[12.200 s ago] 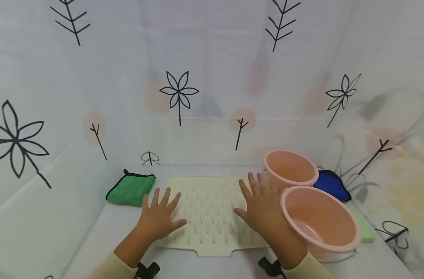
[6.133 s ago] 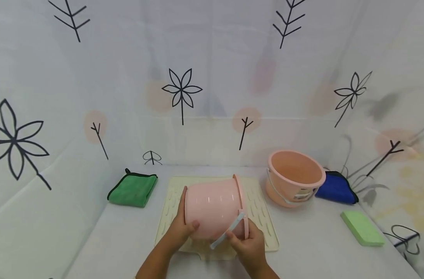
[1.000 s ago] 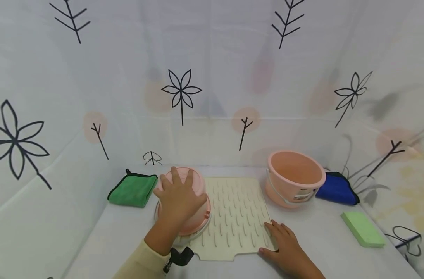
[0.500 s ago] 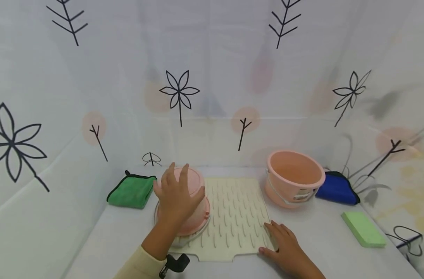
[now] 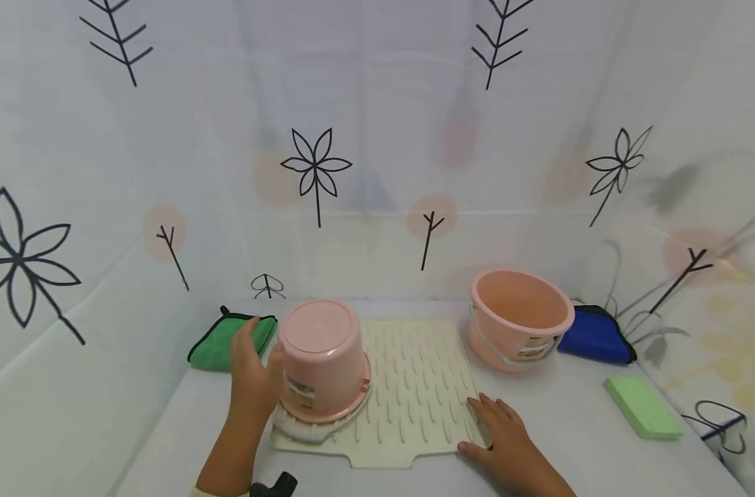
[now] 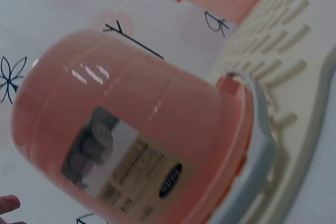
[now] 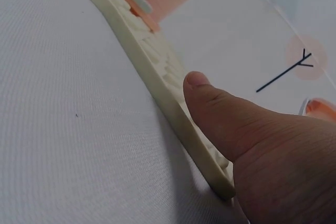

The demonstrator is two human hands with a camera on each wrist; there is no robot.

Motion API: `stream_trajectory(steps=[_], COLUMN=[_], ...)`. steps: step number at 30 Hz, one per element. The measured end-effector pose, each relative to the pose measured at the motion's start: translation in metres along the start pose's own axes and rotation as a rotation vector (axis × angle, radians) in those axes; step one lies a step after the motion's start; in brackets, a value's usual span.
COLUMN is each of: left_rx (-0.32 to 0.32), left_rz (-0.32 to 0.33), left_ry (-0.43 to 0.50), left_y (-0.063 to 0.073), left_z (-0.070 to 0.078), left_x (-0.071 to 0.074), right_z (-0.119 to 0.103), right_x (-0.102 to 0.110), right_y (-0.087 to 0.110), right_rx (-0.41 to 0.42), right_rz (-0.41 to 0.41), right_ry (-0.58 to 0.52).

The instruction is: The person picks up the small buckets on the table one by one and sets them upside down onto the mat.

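Observation:
A pink bucket (image 5: 321, 359) stands upside down on the left part of a cream ridged draining board (image 5: 415, 386), its pale handle (image 5: 315, 433) lying round its lower rim. My left hand (image 5: 253, 376) is upright beside the bucket's left side, fingers extended and holding nothing. In the left wrist view the bucket's printed label (image 6: 123, 163) shows, with a fingertip (image 6: 9, 204) at the lower left. My right hand (image 5: 504, 442) rests on the board's near right corner, thumb (image 7: 220, 111) and fingers spread apart over it. The other fingers are hidden in the right wrist view.
A second pink bucket (image 5: 520, 321) stands upright at the back right. Behind it lies a folded blue cloth (image 5: 595, 335). A light green sponge block (image 5: 643, 407) is at the right, and a folded green cloth (image 5: 216, 348) at the back left. A patterned white curtain (image 5: 377, 262) closes the back.
Earlier the bucket was tipped sideways in both hands; now it sits upside down on the board. My left hand has just left its base and moved left. My right hand stays at the board's corner.

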State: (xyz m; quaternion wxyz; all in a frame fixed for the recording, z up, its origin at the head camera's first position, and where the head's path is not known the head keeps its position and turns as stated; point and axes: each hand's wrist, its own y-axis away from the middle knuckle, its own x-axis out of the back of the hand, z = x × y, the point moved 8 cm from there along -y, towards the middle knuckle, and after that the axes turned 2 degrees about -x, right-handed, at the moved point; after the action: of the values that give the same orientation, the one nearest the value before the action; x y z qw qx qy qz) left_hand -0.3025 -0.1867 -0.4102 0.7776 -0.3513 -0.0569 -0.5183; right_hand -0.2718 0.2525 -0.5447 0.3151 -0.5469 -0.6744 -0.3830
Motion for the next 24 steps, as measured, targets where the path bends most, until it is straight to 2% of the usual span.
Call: stream_trajectory(steps=[3, 5, 9, 13, 18, 21, 24], left_rx=[0.078, 0.103, 0.07, 0.02, -0.002, -0.001, 0.011], left_rz=[-0.056, -0.119, -0.228, -0.34, -0.531, -0.578, -0.585], left_ry=[-0.038, -0.072, -0.107, -0.142, -0.262, -0.309, -0.337], left_y=[0.01, 0.018, 0.032, 0.041, 0.052, 0.056, 0.058], left_z=[-0.027, -0.042, -0.062, -0.076, -0.089, -0.095, -0.099], left_x=[0.001, -0.002, -0.01, -0.02, -0.04, -0.047, -0.049], right_z=[-0.001, -0.002, -0.003, -0.003, -0.004, -0.003, -0.001], right_x=[0.002, 0.003, 0.003, 0.002, 0.003, 0.004, 0.003], right_y=[0.0, 0.0, 0.001, 0.001, 0.002, 0.003, 0.003], right_rx=[-0.01, 0.005, 0.039, 0.054, 0.071, 0.076, 0.069], right_rz=[0.002, 0.012, 0.042, 0.054, 0.063, 0.068, 0.067], right_ry=[0.005, 0.006, 0.008, 0.003, 0.009, 0.015, 0.015])
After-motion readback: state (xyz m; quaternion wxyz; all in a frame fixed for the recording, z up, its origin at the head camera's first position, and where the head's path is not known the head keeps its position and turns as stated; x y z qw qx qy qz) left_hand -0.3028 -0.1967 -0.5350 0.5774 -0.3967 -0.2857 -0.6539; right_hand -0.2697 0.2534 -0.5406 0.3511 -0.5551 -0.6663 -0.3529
